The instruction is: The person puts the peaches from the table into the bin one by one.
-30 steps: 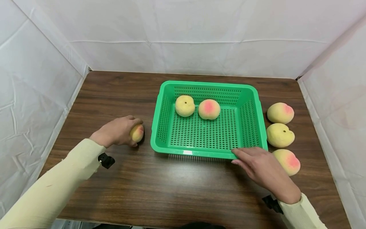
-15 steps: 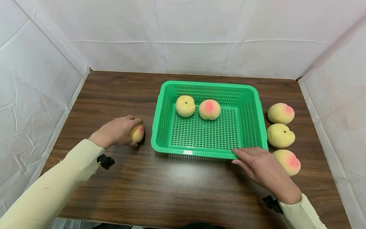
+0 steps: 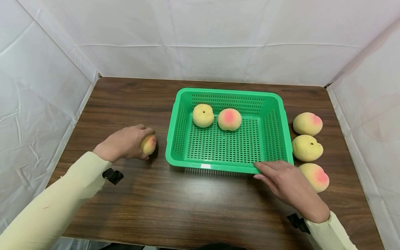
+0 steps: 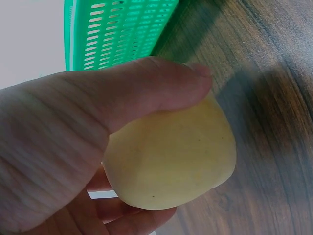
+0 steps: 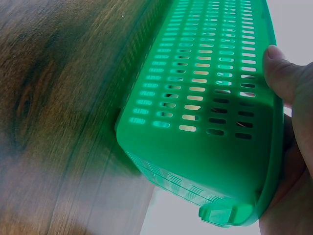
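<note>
My left hand (image 3: 126, 143) grips a yellow peach (image 3: 148, 144) with a pink blush, to the left of the green basket (image 3: 212, 167). In the left wrist view the thumb lies over the top of the peach (image 4: 171, 156) and the fingers curl beneath it, close over the wood. My right hand (image 3: 285, 184) holds the basket's near rim at its right corner. The right wrist view shows the thumb (image 5: 279, 68) on the outside of the basket wall (image 5: 205, 112). Inside the basket rest a yellow peach (image 3: 203, 115) and a pink-topped peach (image 3: 229, 119).
Right of the basket, three more peaches stand in a column: a far one (image 3: 307, 124), a middle one (image 3: 307, 148) and a near one (image 3: 315, 177) partly behind the right hand. White sheeting (image 3: 215, 45) surrounds the brown wooden table (image 3: 187, 211) at the back and sides.
My left hand has shifted very slightly to the left with the peach in its grip. The right hand and the basket stay where they were.
</note>
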